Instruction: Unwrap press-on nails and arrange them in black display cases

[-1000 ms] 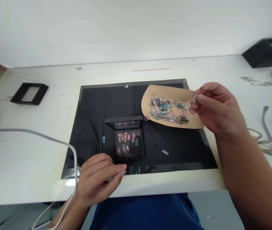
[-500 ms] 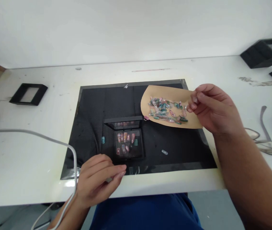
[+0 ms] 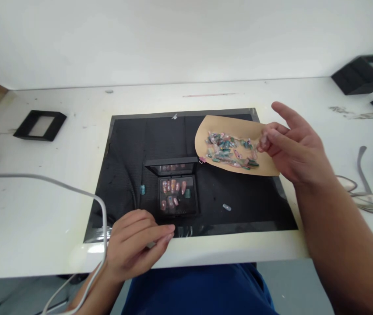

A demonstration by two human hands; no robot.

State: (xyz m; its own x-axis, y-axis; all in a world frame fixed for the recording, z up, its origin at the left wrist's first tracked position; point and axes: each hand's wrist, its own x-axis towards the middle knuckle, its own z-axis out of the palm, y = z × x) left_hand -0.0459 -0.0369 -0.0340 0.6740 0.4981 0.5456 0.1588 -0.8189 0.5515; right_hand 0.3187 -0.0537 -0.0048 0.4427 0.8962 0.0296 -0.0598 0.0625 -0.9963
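Head view. The black case (image 3: 184, 207) stands near the middle of the dark mat (image 3: 170, 135) on the white counter (image 3: 55, 205). Its lid is raised, and the mirror inside reflects part of the contents. Pinkish nail tips (image 3: 173, 186) lie in the case in two rows, five above and three below, some with light or golden decoration; a green tip (image 3: 188, 193) sits at the right. A blue tip (image 3: 142, 189) lies left of the case, a pale tip (image 3: 226, 207) to its right. The tan sheet (image 3: 229, 122) bears a mixed heap of green, pink and clear tips (image 3: 222, 148).

The left hand (image 3: 137, 247) is at the near edge, just below the case; its fingers are curled, thumb and index narrowly apart, with nothing seen between them. The right hand (image 3: 300, 153) is at the right end of the sheet, thumb against the bent fingers; whether they grip a tip cannot be told.

Against the earlier frame: the right index finger, previously bent towards the thumb, is now extended. The case and left hand show no evident change.
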